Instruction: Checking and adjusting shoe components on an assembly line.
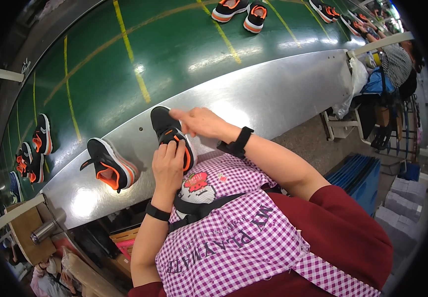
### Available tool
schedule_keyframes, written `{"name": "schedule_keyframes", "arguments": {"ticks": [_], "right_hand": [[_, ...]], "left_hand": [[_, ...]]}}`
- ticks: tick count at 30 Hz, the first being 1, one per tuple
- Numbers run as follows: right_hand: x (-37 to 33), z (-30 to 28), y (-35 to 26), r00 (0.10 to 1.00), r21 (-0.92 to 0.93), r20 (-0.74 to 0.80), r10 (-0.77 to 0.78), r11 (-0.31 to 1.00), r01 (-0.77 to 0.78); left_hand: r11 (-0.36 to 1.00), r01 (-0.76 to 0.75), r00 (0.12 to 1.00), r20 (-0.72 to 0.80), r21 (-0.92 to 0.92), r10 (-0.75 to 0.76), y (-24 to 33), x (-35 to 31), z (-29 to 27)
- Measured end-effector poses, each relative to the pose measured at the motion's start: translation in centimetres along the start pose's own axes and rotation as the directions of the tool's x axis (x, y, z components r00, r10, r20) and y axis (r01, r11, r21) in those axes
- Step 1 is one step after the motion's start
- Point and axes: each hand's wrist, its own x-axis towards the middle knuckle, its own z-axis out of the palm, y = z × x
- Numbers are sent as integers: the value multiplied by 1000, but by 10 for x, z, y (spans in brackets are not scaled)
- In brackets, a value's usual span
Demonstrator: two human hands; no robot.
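Observation:
A black sneaker point(161, 119) with orange lining and a white sole lies on the metal ledge in front of me, toe pointing away. My left hand point(168, 166) grips it around the opening, fingers bent over the tongue and lacing. My right hand point(203, 123) is at the sneaker's right side, near the toe. Its fingers are curled and a fingertip is slightly blurred; whatever they may pinch is hidden. Left of these hands sits a second black sneaker point(120, 157) with orange lining, its heel toward me and a strap sticking out sideways.
Beyond the metal ledge point(273, 81) runs a green conveyor belt point(95, 79) with yellow lines. Sneakers point(256, 17) stand on it at the far side, and more sneakers point(40, 136) at the left. A blue stack of panels point(355, 180) is at right; a person point(397, 62) sits farther along.

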Motion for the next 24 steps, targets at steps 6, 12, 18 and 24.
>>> {"name": "schedule_keyframes", "arguments": {"ticks": [6, 12, 18, 24], "right_hand": [[15, 19, 20, 988, 181, 32, -148, 973, 140], [20, 17, 18, 991, 316, 61, -118, 944, 93], [8, 27, -29, 977, -28, 182, -112, 992, 119], [21, 46, -44, 929, -105, 258, -264, 948, 299]], "left_hand": [[991, 128, 992, 17, -42, -127, -10, -10, -6], [980, 193, 977, -81, -48, -196, -26, -44, -17], [982, 187, 975, -124, 20, -183, -19, -37, -10], [980, 200, 972, -131, 21, -196, -15, -35, -8]]}}
